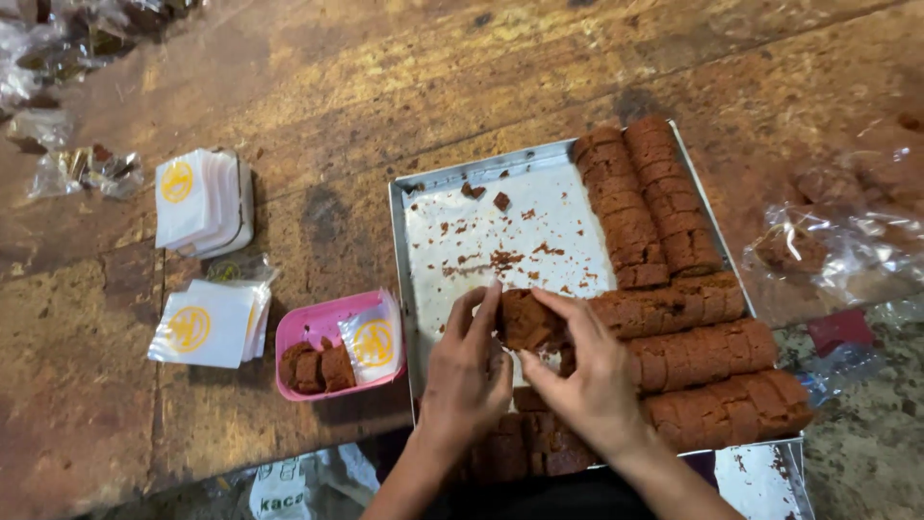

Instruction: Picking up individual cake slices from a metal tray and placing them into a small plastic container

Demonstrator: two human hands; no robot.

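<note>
- We see the metal tray [462,183] on the wooden table [385,87], rows of brown cake [664,202] along its right side.
- Our left hand [469,376] and right hand [587,380] pinch one cake piece [525,318] together, fingers narrowly curled, above the tray's near middle.

The near rim of the metal tray [412,289] is hidden behind the left hand [469,380] and right hand [587,385], and both forearms run off the bottom edge of the frame. The hands cover the lower part of the brown slice [525,318] they pinch, and parts of the cut pieces [525,443] beneath them. At the upper left, the clear wrappers [67,58] are blurred and cut by the frame edge. At the right, what sits inside the crumpled plastic bag [837,246] cannot be made out. The red object [839,330] near it is too small to identify.
</note>
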